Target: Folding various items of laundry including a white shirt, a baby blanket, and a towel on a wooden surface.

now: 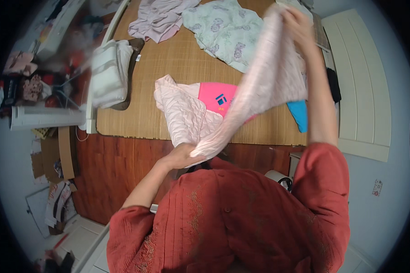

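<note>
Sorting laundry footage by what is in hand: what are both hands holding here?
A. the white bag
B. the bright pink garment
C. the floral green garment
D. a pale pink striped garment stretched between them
D: the left hand and right hand grip opposite ends of the pale pink striped garment.

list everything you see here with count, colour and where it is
pale pink striped cloth: 1, pale pink, stretched in the air between both hands
pale pink quilted garment: 1, on the mat's near edge
bright pink garment with blue mark: 1, on the mat, partly under the held cloth
blue garment: 1, at the mat's right edge
mint floral garment: 1, far side of mat
lilac garment: 1, far left of mat
woven bamboo mat: 1, tan, covering the bed
white padded bag: 1, left edge of mat
white panelled board: 1, right of the bed
left hand: 1, gripping the cloth's lower end
right hand: 1, raised, gripping its upper end
</note>
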{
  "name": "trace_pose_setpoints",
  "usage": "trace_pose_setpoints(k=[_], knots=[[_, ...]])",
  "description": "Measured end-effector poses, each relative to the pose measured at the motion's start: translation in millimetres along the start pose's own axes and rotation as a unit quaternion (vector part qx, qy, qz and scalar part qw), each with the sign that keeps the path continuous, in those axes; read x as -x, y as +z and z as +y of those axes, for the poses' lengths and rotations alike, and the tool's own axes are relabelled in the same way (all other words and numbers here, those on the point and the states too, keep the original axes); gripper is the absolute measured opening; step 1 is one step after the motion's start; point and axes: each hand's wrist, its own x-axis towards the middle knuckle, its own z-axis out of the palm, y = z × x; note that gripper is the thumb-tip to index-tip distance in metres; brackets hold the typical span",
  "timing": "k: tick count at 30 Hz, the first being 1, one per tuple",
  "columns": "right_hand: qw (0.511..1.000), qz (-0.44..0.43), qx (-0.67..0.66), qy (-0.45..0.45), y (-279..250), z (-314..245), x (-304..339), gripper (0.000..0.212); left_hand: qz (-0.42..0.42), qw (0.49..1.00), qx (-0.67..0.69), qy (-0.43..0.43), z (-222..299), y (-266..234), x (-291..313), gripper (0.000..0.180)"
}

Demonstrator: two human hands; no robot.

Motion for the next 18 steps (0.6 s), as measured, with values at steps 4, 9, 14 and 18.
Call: trace_pose_setpoints(k=[4,9,14,18], knots=[[0.908,0.146,-0.281,-0.275,138.4,-70.7,-28.2,0.020,0.100,0.954,0.229,-0.167,-33.4,-10.4,36.9,0.036],[0.972,-0.151,-0.175,-0.032,163.4,-8.3,73.9,0.050,0.354,0.744,0.520,-0.224,-104.5,-4.7,89.1,0.047],[0.912,-0.158,0.142,0.351,193.3,221.8,319.6,0.031,0.342,0.762,0.458,-0.302,-120.4,-29.4,77.1,0.048],[0.814,-0.198,0.101,0.537,198.0,257.6,402.9,0.031,0.324,0.788,0.357,-0.383,-141.6,-35.9,94.6,0.043]])
